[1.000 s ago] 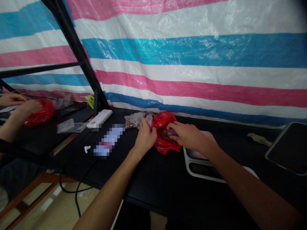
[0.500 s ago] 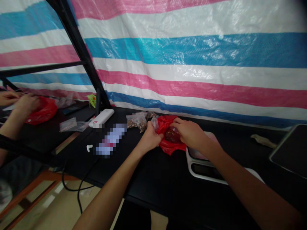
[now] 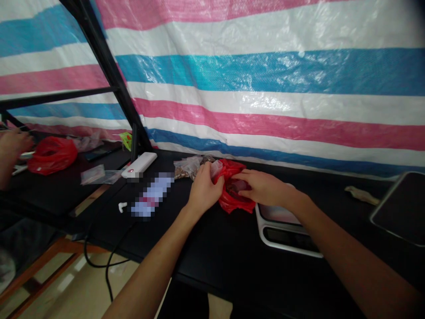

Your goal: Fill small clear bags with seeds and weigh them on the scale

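Observation:
A red plastic bag (image 3: 237,204) lies crumpled with its mouth open on the black table, dark reddish-brown bits showing inside. My left hand (image 3: 203,188) is at its left side, thumb and fingers closed on a small clear plastic bag (image 3: 216,168). From the right, my right hand (image 3: 264,188) reaches into the red bag's mouth with its fingers bent together at the contents; what they grip is hidden. Behind my left hand lie clear zip bags (image 3: 186,167) filled with brown pieces. Under my right forearm sits a white kitchen scale (image 3: 265,237), partly covered.
A white power bank (image 3: 142,164), a blurred-out phone (image 3: 152,197) and a white earbud (image 3: 122,207) lie to the left. At far right is a dark tablet-like panel (image 3: 403,208). Beyond the black metal frame (image 3: 106,66), another person's hand (image 3: 13,144) is near another red bag (image 3: 55,155).
My left hand has moved slightly up and over the clear bag's edge. My right fingers have shifted within the red bag's mouth. The other person's hands have drawn left, away from their red bag.

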The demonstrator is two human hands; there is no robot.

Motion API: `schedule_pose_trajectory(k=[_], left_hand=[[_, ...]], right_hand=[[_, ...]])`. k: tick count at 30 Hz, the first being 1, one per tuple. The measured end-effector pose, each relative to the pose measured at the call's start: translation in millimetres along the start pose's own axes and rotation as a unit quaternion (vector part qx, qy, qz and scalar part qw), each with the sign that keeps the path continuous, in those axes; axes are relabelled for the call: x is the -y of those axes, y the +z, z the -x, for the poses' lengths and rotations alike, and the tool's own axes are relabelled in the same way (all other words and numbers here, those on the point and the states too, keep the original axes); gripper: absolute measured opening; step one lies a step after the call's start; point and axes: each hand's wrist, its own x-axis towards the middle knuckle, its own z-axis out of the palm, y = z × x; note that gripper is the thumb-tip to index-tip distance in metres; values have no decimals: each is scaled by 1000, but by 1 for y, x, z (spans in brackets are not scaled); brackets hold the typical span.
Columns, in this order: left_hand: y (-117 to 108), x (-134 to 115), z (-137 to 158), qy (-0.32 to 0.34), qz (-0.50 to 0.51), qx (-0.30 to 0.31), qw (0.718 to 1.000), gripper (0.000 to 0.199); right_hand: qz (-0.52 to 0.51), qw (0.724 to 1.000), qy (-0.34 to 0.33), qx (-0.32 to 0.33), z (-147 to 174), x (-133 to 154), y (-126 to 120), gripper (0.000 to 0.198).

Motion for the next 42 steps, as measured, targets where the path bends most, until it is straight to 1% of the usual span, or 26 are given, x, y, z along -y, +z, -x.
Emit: schedule_pose_trajectory(k=[1, 3, 5, 7, 8, 10, 12, 13, 15, 17, 20, 22, 24, 25, 26, 27, 28, 29, 31, 33, 34, 35, 36, 37, 39, 42], left_hand=[[-2, -2, 0, 19, -20, -13, 1000, 15], [-4, -6, 1, 59, -50, -32, 997, 18], [-5, -9, 2, 99, -69, -35, 992, 25], [-5, -10, 4, 128, -74, -16, 989, 31], [-5, -10, 4, 136, -73, -1, 988, 32], [-4, -9, 5, 143, -64, 30, 987, 30], [-3, -8, 6, 137, -59, 49, 988, 30], [-3, -7, 6, 129, -60, 55, 988, 31], [-3, -5, 5, 109, -72, 57, 990, 35], [-3, -3, 4, 92, -84, 48, 991, 41], [-4, 1, 2, 64, -78, 31, 994, 46], [-5, 2, 2, 36, -73, 59, 995, 42], [-6, 0, 2, 1, -96, 106, 990, 27], [-7, -2, 3, -14, -116, 123, 986, 17], [-8, -5, 3, -28, -136, 126, 982, 11], [-10, -7, 3, -37, -150, 116, 981, 17], [-11, -9, 3, -40, -157, 91, 983, 26], [-12, -11, 3, -36, -157, 56, 985, 32], [-15, -10, 0, -12, -156, -31, 987, 37], [-17, -3, -3, 7, -175, -111, 978, 32], [-17, 2, -4, 5, -193, -141, 971, 31], [-17, 7, -5, -8, -214, -162, 963, 33], [-17, 13, -6, -24, -236, -171, 956, 39], [-16, 18, -6, -38, -257, -164, 952, 45], [-16, 28, -6, -52, -292, -126, 947, 52], [-18, 37, -8, -51, -316, -75, 944, 46]], right_hand=[[-22, 1000, -11, -19, 1, -2, -4, 42], [-61, 995, -24, -77, 4, -2, -13, 40], [-107, 987, -26, -120, 7, 3, -23, 46], [-160, 979, -41, -122, 9, 11, -30, 56], [-181, 976, -52, -111, 9, 15, -31, 55], [-192, 974, -70, -94, 7, 21, -29, 40], [-175, 977, -72, -99, 5, 23, -25, 22], [-163, 978, -71, -107, 3, 22, -23, 17], [-146, 978, -69, -132, 1, 20, -21, 14], [-139, 976, -53, -161, 1, 18, -22, 14], [-121, 969, 7, -214, 3, 9, -31, 19], [-73, 961, 57, -260, 6, -5, -38, 27], [11, 952, 124, -280, 11, -26, -43, 36], [46, 952, 167, -254, 13, -39, -44, 40], [63, 955, 204, -204, 15, -52, -44, 42], [65, 961, 229, -138, 17, -66, -42, 44], [60, 962, 250, -87, 19, -79, -39, 47], [58, 962, 261, -56, 20, -91, -35, 51], [55, 956, 287, -25, 21, -108, -26, 54], [53, 954, 296, -14, 20, -116, -17, 51], [54, 953, 298, -18, 19, -118, -13, 49], [58, 952, 299, -28, 19, -118, -11, 49], [65, 950, 301, -44, 18, -118, -8, 52], [74, 949, 301, -59, 18, -116, -7, 55], [91, 947, 298, -77, 18, -113, -7, 60], [91, 952, 282, -80, 17, -107, -12, 59]])
